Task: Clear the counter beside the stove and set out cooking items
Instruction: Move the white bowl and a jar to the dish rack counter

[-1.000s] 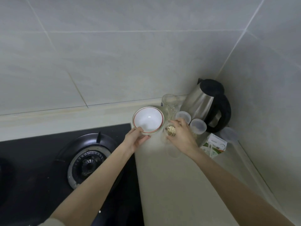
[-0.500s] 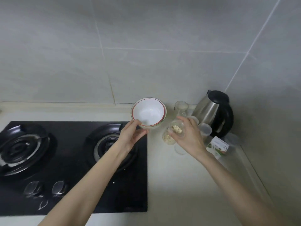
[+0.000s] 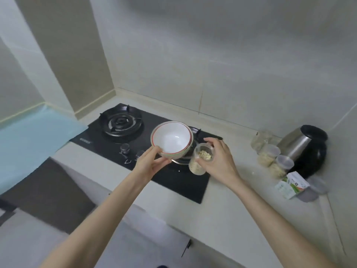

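Note:
My left hand grips the near rim of a stack of white bowls with red and green edges, held in the air over the black gas stove. My right hand holds a clear plastic jar part filled with pale grains, lidless, just right of the bowls and above the stove's right burner. Both are lifted off the counter.
In the right corner stand a steel and black kettle, two lidded jars of grains, a glass jar, a green and white carton and a grey cup. A pale blue sheet lies left of the stove.
Both hands have carried the bowls and the jar away from the corner, leftward over the stove. The view has swung left and pulled back, showing the counter's front edge.

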